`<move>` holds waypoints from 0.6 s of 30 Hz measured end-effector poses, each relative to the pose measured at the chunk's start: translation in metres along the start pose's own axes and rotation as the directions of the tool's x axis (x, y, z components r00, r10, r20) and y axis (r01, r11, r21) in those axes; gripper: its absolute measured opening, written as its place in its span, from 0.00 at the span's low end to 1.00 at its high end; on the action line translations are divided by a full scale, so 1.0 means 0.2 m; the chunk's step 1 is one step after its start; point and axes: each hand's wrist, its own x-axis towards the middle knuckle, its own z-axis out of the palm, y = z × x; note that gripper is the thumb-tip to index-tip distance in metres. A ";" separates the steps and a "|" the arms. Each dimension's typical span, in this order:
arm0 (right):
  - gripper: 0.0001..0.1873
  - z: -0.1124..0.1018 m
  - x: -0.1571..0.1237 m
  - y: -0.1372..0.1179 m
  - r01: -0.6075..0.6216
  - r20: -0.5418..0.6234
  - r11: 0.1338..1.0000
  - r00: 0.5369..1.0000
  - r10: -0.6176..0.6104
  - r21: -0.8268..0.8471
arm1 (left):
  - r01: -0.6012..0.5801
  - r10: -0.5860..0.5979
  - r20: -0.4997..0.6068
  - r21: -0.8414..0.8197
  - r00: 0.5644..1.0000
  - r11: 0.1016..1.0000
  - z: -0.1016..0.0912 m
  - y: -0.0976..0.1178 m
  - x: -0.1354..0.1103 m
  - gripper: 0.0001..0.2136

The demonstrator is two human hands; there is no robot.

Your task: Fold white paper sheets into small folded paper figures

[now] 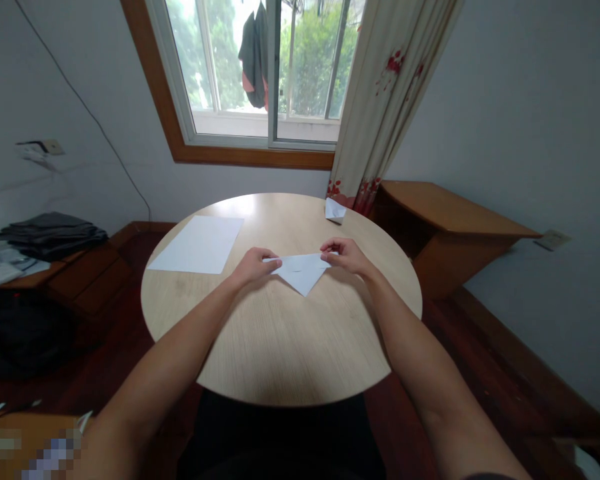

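A sheet of white paper [304, 275], folded to a triangle with its point toward me, is held just over the round table [290, 353]. My left hand [256, 265] pinches its left corner, thumb on top. At the opposite corner my right hand [347, 256] grips the paper between thumb and fingers. Small slits or crease lines show on the near face of the triangle. Fingers behind the paper are partly hidden.
A flat white sheet [203, 243] lies at the table's left. Near the back right edge stands a small folded paper piece [335, 211]. Beyond are a window [260, 73], a curtain [380, 87] and a wooden desk [460, 210]. Dark folded cloth [53, 235] is piled at left.
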 end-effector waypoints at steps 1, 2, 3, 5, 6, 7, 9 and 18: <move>0.19 -0.02 0.00 0.01 0.002 -0.029 1.000 1.000 -0.002 0.011 | -0.018 0.018 -0.034 0.001 0.999 1.000 -0.01 0.00 0.00 0.15; 0.18 -0.03 0.00 0.01 0.010 -0.067 1.000 0.998 -0.010 0.010 | -0.039 0.039 -0.079 0.001 0.996 0.999 -0.01 0.01 0.00 0.14; 0.17 -0.04 0.00 0.01 0.026 -0.115 1.000 0.993 -0.027 -0.004 | -0.069 0.069 -0.130 0.001 0.989 0.998 -0.02 0.02 0.00 0.14; 0.13 -0.06 0.01 0.00 0.081 -0.238 0.994 0.967 -0.095 -0.068 | -0.179 0.178 -0.243 0.018 0.953 0.984 -0.02 0.04 0.00 0.12; 0.11 -0.06 0.01 0.00 0.115 -0.297 0.986 0.944 -0.146 -0.119 | -0.258 0.259 -0.292 0.041 0.921 0.965 -0.02 0.05 0.00 0.11; 0.08 -0.07 0.01 0.00 0.146 -0.345 0.973 0.917 -0.202 -0.181 | -0.345 0.351 -0.322 0.077 0.879 0.936 -0.02 0.05 -0.01 0.10; 0.05 -0.07 0.01 0.01 0.184 -0.377 0.927 0.874 -0.307 -0.328 | -0.502 0.532 -0.299 0.175 0.792 0.847 -0.01 0.06 -0.01 0.07; 0.11 0.01 0.01 0.13 0.155 0.101 0.746 0.988 -0.117 -0.647 | -0.590 0.458 0.374 0.447 0.806 0.673 0.11 0.05 -0.06 0.10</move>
